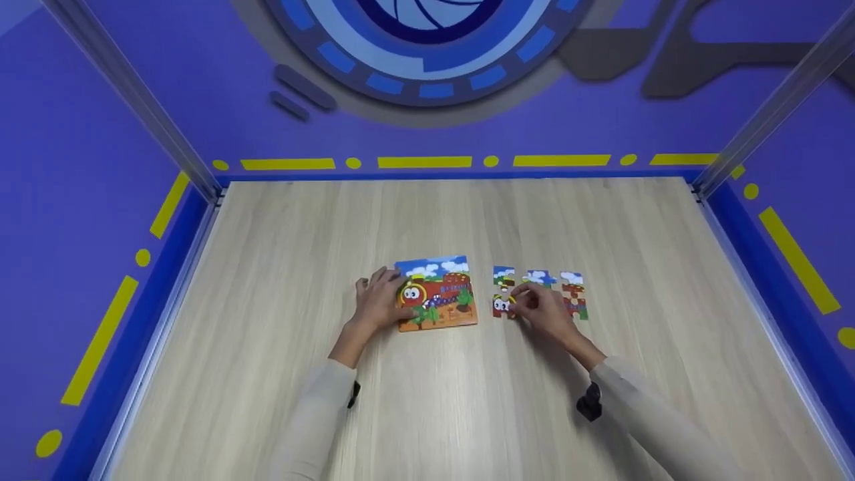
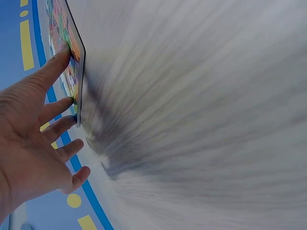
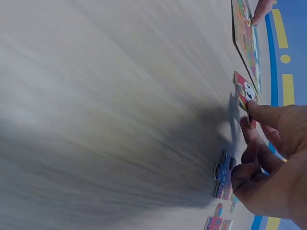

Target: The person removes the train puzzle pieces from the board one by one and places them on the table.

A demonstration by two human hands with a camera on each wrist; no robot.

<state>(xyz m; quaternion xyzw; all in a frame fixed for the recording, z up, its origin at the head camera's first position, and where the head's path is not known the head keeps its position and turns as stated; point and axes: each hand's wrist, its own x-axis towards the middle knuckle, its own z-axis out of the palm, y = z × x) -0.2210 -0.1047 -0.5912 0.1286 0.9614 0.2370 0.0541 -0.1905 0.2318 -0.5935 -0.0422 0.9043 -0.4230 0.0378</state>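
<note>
A square puzzle board (image 1: 437, 294) with a cartoon train picture lies flat on the table. My left hand (image 1: 381, 302) rests at its left side, thumb on the picture and fingers spread; in the left wrist view, the thumb and nearest fingers touch the board (image 2: 74, 62). To the right of the board, my right hand (image 1: 544, 310) pinches a red puzzle piece with cartoon eyes (image 1: 501, 306) between thumb and index finger. In the right wrist view this puzzle piece (image 3: 248, 91) is tilted, and its shadow shows on the table.
Several loose puzzle pieces lie near the right hand: a cloud piece (image 1: 538, 276), a piece at the upper left (image 1: 503, 275) and a train piece (image 1: 572, 280). Purple walls with yellow marks (image 1: 424, 162) enclose the wooden table (image 1: 427, 394) at the back and sides.
</note>
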